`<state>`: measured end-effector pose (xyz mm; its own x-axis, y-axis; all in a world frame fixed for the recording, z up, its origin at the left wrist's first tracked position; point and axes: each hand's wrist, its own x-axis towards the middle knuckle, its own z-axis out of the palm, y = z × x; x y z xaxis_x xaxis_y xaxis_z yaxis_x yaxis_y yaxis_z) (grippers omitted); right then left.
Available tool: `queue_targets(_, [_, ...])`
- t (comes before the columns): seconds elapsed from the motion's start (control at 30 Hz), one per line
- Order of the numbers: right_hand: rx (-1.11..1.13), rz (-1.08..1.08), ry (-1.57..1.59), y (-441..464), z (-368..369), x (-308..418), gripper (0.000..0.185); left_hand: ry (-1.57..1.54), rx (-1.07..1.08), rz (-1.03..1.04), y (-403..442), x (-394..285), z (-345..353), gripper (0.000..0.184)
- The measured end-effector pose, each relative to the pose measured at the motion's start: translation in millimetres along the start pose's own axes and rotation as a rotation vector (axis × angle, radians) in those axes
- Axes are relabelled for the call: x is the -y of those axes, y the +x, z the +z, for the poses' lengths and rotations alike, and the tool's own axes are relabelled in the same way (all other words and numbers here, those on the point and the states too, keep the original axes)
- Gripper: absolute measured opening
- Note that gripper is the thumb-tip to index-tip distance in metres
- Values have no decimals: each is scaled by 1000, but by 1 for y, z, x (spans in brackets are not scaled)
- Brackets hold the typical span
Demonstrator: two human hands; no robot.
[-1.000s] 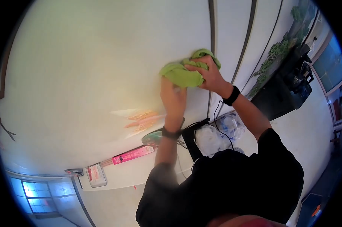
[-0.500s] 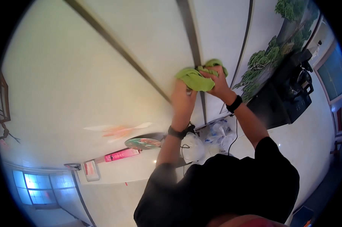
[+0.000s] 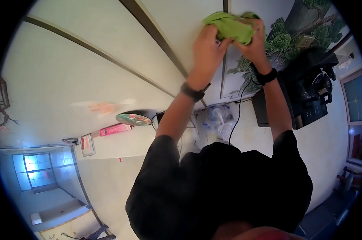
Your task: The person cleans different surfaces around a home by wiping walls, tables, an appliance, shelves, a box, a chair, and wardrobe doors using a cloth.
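Note:
A bunched green cloth is held against the pale wall panel near a dark vertical strip, at the top of the head view. My left hand grips the cloth's left and lower edge, fingers curled into it. On the right side, my right hand has its fingers wrapped over the same cloth. Parts of the fingers are hidden by the folds. Both wrists wear black bands.
To the right stands a black cabinet with a machine on it. Below the wall are plastic bags, a black cable, a round patterned board and a pink box. Dark strips run across the wall.
Both hands, still gripping the green cloth, have moved up along the wall and a little to the right. The camera view has shifted to the right as well.

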<state>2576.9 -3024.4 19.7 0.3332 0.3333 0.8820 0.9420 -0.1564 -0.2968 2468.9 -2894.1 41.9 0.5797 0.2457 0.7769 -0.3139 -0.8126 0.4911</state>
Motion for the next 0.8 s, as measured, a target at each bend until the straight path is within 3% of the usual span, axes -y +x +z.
queue_targets(0.2, [-108, 170, 27, -59, 4, -40, 61, 119, 121, -102, -26, 5, 50, 33])
queue_targets(0.3, [-109, 242, 112, -90, 27, -32, 59, 91, 109, -55, -56, 28, 52, 33])
queue_targets(0.43, [12, 269, 198, -109, 57, 1, 53, 50, 164, -322, -95, 51, 21, 33])
queue_targets(0.53, [173, 127, 210, -101, 76, 21, 48, 40, 183, -520, -107, 58, -16, 30])
queue_targets(0.6, [165, 44, 263, -83, 87, 33, 46, 79, 187, -628, -109, 63, -37, 31])
queue_targets(0.7, [146, -34, 303, -42, 86, 56, 44, 218, 3, -308, -86, 56, -64, 34])
queue_targets(0.8, [74, -82, 315, 10, 72, 79, 47, -5, -104, -326, -48, 33, -86, 33])
